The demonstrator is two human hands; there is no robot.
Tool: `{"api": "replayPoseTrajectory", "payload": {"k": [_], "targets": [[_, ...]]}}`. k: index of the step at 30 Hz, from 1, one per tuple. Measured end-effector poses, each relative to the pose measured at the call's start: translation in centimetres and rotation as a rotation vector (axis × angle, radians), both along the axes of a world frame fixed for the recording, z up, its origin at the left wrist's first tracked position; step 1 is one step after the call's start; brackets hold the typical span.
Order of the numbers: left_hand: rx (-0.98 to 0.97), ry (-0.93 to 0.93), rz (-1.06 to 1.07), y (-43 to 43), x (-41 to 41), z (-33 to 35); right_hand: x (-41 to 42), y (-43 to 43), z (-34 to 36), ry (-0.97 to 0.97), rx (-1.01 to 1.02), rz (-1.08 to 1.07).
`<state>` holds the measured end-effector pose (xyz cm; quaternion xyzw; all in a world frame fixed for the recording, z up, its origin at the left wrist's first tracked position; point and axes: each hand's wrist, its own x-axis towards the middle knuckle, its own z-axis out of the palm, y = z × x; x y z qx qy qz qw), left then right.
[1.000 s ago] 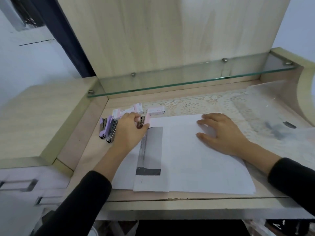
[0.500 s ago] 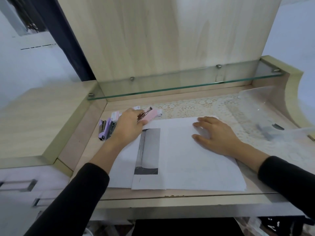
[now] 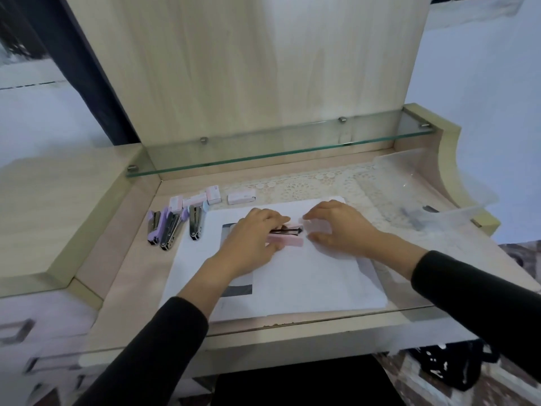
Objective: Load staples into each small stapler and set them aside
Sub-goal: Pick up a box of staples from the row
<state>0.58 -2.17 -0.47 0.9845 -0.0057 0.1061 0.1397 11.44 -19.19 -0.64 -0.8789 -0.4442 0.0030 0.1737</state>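
A small pink stapler (image 3: 288, 238) lies hinged open on the white paper (image 3: 307, 282), its dark metal channel showing. My left hand (image 3: 253, 241) grips its left end. My right hand (image 3: 336, 227) sits just to its right, fingertips at the stapler's tip; the fingers are blurred. Three more small staplers lie at the left: two purple ones (image 3: 153, 225) (image 3: 170, 230) and a light blue one (image 3: 196, 221). Several small pink and white staple boxes (image 3: 213, 195) (image 3: 241, 197) rest behind them.
A glass shelf (image 3: 278, 153) overhangs the back of the desk. A lace mat (image 3: 310, 184) lies under the paper's far edge. A clear plastic tray (image 3: 433, 197) with dark items stands at the right. Raised wooden sides border the left and right.
My left hand has carried the pink stapler from the group at the left to the middle of the paper. My right hand has moved left to meet it.
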Motion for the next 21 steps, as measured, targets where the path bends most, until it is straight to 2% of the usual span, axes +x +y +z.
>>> {"api": "replayPoseTrajectory", "payload": {"k": [3, 7, 10, 12, 15, 17, 21], "targets": [[-0.004, -0.116, -0.013, -0.4, -0.1, -0.2, -0.4, 0.4, 0.0, -0.023, 0.016, 0.001], [-0.068, -0.154, -0.024, -1.1, 0.0, -0.5, -0.8, 0.8, 0.2, -0.131, -0.037, -0.008], [-0.088, -0.171, -0.028, -1.0, 0.0, -0.9, -1.1, 0.8, 0.5, -0.125, -0.045, 0.028], [-0.078, -0.193, -0.037, -0.8, 0.1, -1.1, -1.2, 0.8, 0.6, -0.073, 0.005, 0.057], [0.013, -0.223, -0.082, -0.8, 0.1, -1.0, -1.3, 1.0, 0.6, 0.078, 0.221, 0.045], [0.035, -0.222, -0.11, -0.9, 0.0, -0.9, -1.2, 1.1, 0.5, 0.161, 0.291, 0.025], [-0.144, -0.206, -0.042, -1.2, -0.3, -0.3, -1.1, 1.1, 0.7, 0.324, 0.369, -0.059]]}}
